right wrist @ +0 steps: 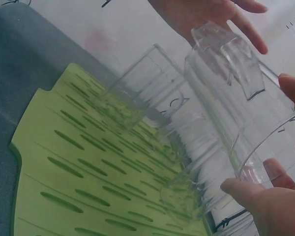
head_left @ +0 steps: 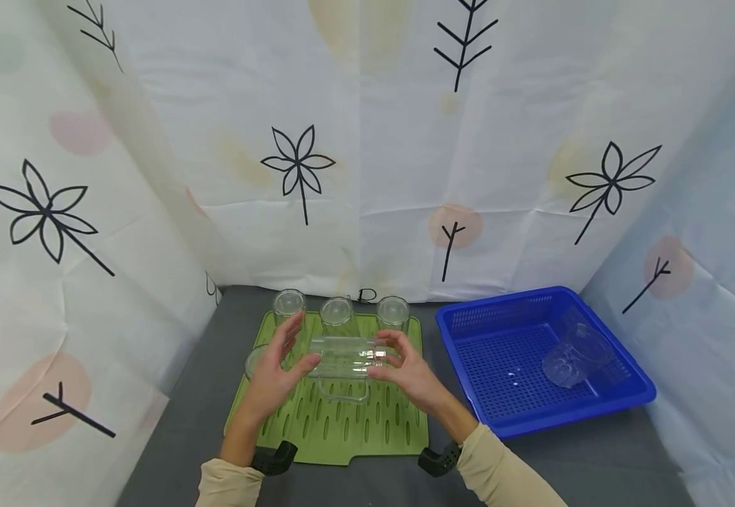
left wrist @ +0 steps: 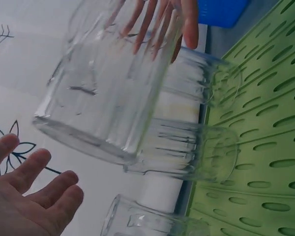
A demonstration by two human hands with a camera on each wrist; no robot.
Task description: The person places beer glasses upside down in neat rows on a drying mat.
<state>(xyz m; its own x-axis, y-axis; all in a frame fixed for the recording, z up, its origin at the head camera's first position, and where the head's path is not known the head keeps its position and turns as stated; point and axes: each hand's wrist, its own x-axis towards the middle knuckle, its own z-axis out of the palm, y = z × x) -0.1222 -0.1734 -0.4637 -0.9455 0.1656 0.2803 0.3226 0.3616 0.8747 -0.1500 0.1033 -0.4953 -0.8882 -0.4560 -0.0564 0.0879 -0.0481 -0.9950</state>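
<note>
A clear glass mug (head_left: pixel 345 358) lies sideways in the air above a green drying mat (head_left: pixel 342 447), its handle pointing toward the person in the head view. My right hand (head_left: pixel 413 372) holds it at the rim end, thumb and fingers about the glass. At the base end is my left hand (head_left: pixel 274 373), fingers spread; the left wrist view shows these fingers (left wrist: pixel 56 189) apart from the glass. Behind the mug, several glasses stand on the mat, among them a back-left glass (head_left: pixel 289 304), a middle glass (head_left: pixel 337 315) and a right glass (head_left: pixel 393 315).
Right of the mat sits a blue plastic basket (head_left: pixel 481 394) with another clear glass (head_left: pixel 573 355) lying tilted inside. One more glass (head_left: pixel 255 359) is partly hidden behind the left hand. Patterned white cloth (head_left: pixel 374 162) encloses the grey table (head_left: pixel 177 436) at the back and sides.
</note>
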